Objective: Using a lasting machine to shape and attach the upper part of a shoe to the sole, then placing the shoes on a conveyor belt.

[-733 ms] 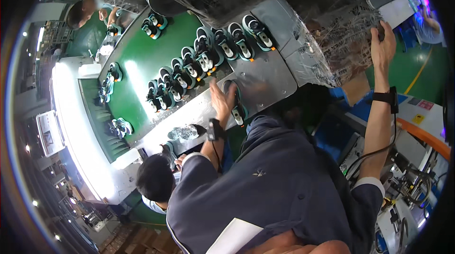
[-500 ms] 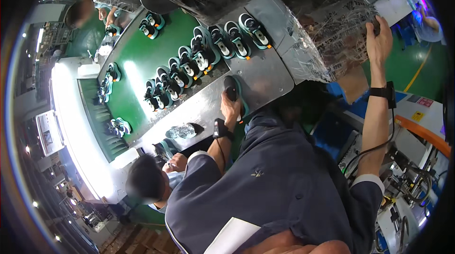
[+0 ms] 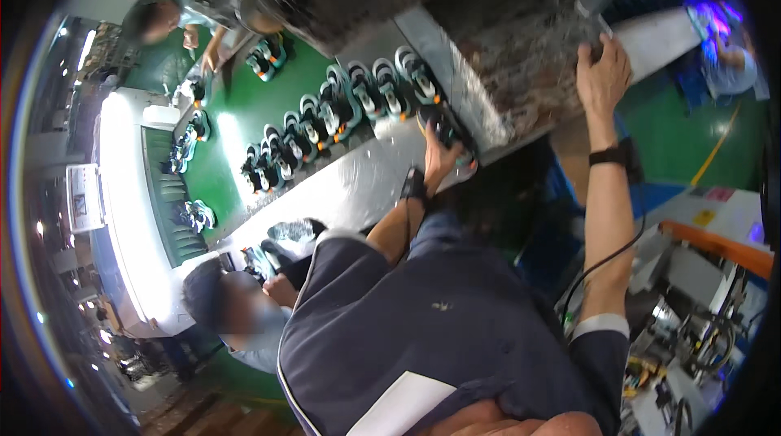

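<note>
My left hand (image 3: 440,158) is closed round a dark sneaker (image 3: 442,128) with an orange tab at its heel. That sneaker is at the right end of the metal ledge (image 3: 358,180), close beside a box-like housing (image 3: 512,70) wrapped in clear film. My right hand (image 3: 604,78) rests at the right edge of this housing, with fingers apart and nothing visible in them. A row of several black, white and teal sneakers (image 3: 329,111) runs along the green belt and ledge, just beyond my left hand.
A co-worker (image 3: 236,306) sits at my left, a hand near another shoe (image 3: 264,261). Across the green belt (image 3: 232,90), another person (image 3: 175,17) reaches toward shoes. A bright white machine (image 3: 130,216) stands far left. Cables and machine parts (image 3: 691,338) lie right.
My left hand has carried the sneaker to the right along the ledge, up beside the wrapped housing. My right hand has moved left in view. The co-worker at my left has turned their head.
</note>
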Motion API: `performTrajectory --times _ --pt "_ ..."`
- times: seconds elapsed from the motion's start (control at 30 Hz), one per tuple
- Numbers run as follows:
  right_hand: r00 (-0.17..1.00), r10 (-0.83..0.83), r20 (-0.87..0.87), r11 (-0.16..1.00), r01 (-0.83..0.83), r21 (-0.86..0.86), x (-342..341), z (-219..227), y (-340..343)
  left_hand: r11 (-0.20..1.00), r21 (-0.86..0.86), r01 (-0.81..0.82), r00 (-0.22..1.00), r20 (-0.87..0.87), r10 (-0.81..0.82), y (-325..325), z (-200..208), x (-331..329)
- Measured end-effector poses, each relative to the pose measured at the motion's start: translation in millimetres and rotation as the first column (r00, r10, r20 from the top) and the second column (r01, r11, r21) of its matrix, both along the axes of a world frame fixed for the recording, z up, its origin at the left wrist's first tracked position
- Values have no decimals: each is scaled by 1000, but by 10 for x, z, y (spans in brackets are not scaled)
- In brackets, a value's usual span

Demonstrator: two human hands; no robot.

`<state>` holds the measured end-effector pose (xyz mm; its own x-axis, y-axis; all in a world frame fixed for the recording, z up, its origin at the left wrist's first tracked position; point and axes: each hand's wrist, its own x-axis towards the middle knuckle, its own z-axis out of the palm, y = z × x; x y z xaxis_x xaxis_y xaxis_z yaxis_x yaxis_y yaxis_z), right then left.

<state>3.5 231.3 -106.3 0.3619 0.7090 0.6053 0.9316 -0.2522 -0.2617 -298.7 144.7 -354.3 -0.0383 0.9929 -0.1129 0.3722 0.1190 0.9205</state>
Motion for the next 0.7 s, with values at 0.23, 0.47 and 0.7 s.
performTrajectory --times 0.23,0.47,0.7 --pt "1000 10 -25 999 -11 -32 -112 104 -23 997 -61 -48 988 -149 39 15 -77 33" --pt "987 129 -95 990 -135 -52 29 183 -117 930 -366 40 986 -135 -96 53 344 113" --pt "720 672 172 724 -688 51 -1035 2423 1361 955 -297 -15 993 -119 -21 130 -2 101"
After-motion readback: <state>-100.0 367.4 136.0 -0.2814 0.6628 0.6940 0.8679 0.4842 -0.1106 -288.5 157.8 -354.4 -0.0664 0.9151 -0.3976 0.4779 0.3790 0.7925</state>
